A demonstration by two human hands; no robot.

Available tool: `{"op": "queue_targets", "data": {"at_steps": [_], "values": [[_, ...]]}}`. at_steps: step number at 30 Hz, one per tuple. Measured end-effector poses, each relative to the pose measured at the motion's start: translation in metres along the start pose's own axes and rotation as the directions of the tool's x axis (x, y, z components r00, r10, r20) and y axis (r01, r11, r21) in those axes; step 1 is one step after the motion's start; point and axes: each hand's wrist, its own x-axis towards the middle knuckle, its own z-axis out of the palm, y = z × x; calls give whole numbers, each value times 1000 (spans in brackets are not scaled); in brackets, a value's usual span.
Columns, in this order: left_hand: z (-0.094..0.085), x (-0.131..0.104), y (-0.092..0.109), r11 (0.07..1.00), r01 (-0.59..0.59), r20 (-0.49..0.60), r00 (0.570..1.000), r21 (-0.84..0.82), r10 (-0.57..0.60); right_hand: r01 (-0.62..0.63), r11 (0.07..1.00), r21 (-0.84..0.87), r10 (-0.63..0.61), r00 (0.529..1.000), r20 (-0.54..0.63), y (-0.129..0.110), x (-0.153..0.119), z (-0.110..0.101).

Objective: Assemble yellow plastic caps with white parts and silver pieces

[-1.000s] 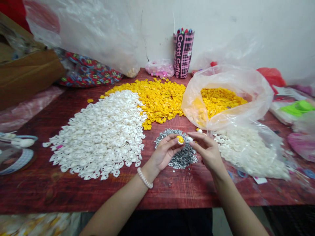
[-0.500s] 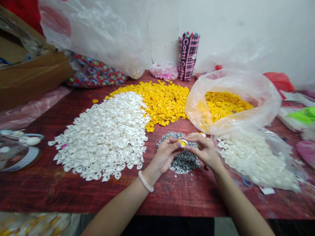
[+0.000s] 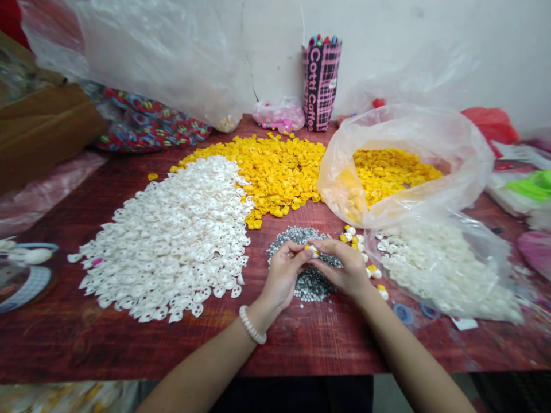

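Between the fingertips of both hands is a small yellow-and-white plastic piece (image 3: 311, 250). My left hand (image 3: 284, 274) pinches it from the left, and my right hand (image 3: 344, 267) closes on it from the right; the fingers partly cover it. Below and behind the hands lies a heap of small grey discs (image 3: 313, 288). Several similar yellow-and-white pieces (image 3: 372, 271) lie just right of my right hand. To the left spreads a large pile of white plastic pieces (image 3: 167, 241), with a pile of yellow plastic pieces (image 3: 284, 172) behind it.
An open clear bag (image 3: 469, 166) of yellow parts stands at the back right, above a bag of white parts (image 3: 447, 269). A Cotti Coffee bag (image 3: 321, 86) stands by the wall. Tape (image 3: 30, 287) lies far left, near a cardboard box (image 3: 43, 132).
The view has shifted slightly. Both hands still hold the piece, now closer together around it. More of the yellow-and-white pieces beside my right hand show.
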Motion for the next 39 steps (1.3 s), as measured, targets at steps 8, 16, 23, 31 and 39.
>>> {"op": "queue_targets", "data": {"at_steps": [8,16,23,31,39], "values": [[1,-1,4,991,-84,-5,996,106,85,-37,996,87,38,999,-13,-5,0,2],[-2,2,8,936,-167,32,986,311,165,-97,995,-13,98,992,76,-5,-3,-1],[-5,5,10,891,-227,49,973,394,226,-242,896,-372,242,969,-46,22,6,-24],[-11,12,16,900,-207,-53,968,383,245,-127,522,-843,455,878,149,49,12,-35],[-9,14,19,935,-186,-111,967,302,228,-24,584,-812,395,881,259,45,59,-16]]}}
